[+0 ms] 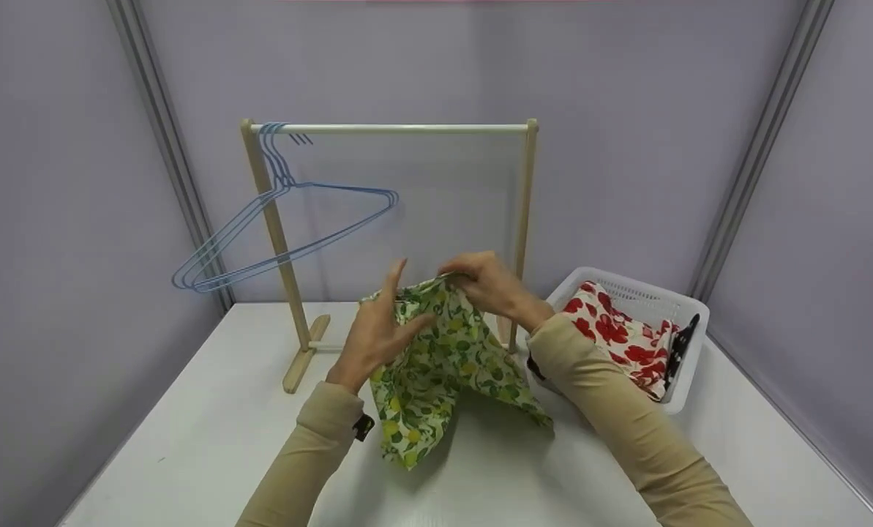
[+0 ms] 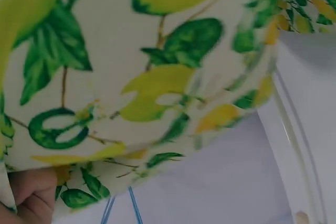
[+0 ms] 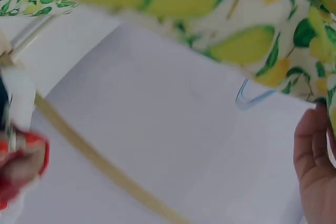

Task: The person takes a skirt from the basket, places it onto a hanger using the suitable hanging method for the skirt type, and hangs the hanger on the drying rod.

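While the right grip (image 1: 491, 284) pinches the top edge of the lemon-print cloth (image 1: 443, 350) over the tabletop (image 1: 231, 439), the left grip (image 1: 376, 333) has thumb and forefinger spread, its other fingers' hold impossible to tell; left unsupported, that side could sag and fold.

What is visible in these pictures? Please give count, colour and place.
Table: one, white, lower centre.
Walls: three, pale grey, around.
Rack: one, light wooden, on table.
Hangers: at least three, blue, rack's left end.
Basket: one, white, table's right.
Flowered cloth: one, red and white, in basket.
Spotted item: one, black and white, in basket.
Lemon cloth: one, green and yellow, centre.
Sleeves: two, beige, foreground.
Left hand, right hand: one each, at lemon cloth.
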Tool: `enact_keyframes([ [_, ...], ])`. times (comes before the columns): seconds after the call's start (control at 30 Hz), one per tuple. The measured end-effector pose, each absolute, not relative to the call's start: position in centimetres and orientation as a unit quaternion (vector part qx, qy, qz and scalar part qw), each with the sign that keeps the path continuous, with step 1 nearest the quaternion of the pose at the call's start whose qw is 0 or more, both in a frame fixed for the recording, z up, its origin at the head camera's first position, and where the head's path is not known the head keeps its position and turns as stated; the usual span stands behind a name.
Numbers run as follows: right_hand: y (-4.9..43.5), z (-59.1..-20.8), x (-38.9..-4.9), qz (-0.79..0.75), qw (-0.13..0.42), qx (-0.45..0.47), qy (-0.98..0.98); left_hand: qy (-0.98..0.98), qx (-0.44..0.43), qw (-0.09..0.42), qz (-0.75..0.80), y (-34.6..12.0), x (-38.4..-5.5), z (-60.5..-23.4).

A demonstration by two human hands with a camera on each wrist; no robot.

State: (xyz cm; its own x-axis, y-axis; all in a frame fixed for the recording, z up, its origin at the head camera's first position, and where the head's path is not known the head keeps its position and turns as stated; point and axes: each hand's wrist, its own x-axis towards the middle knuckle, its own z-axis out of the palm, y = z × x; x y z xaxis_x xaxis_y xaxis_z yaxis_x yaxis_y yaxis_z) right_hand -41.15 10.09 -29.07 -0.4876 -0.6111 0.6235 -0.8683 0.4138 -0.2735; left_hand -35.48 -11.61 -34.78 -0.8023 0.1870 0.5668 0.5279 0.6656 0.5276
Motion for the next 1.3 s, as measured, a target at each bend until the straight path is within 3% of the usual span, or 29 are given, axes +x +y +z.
enact_keyframes([
  [0.17, 8.7, -30.8, -40.5, 0.316, 0.189, 0.475, -0.799, -0.910, -0.175, 0.232, -0.295, -10.8, -36.2, -34.4],
  [0.37, 8.7, -33.0, -39.3, 0.349, 0.193, 0.394, -0.828, -0.900, -0.085, 0.245, -0.350, -11.3, -36.9, -33.3],
  [0.47, 9.0, -34.6, -38.3, 0.332, 0.184, 0.350, -0.856, -0.878, -0.052, 0.276, -0.388, -11.8, -37.0, -32.1],
  [0.67, 9.3, -38.9, -36.9, 0.287, 0.244, 0.290, -0.880, -0.829, -0.008, 0.308, -0.467, -12.2, -37.0, -29.6],
  [0.8, 8.0, -41.4, -35.0, 0.287, 0.191, 0.264, -0.901, -0.811, -0.007, 0.303, -0.501, -11.9, -36.8, -29.2],
  [0.93, 5.8, -42.4, -34.4, 0.298, 0.166, 0.232, -0.911, -0.807, -0.014, 0.283, -0.519, -11.2, -36.4, -29.3],
  [1.1, 4.5, -42.4, -36.2, 0.339, 0.218, 0.180, -0.897, -0.791, -0.015, 0.252, -0.557, -10.3, -35.5, -28.8],
  [1.3, 6.7, -41.6, -39.9, 0.447, 0.254, 0.141, -0.846, -0.707, -0.032, 0.188, -0.681, -10.5, -35.3, -27.3],
])
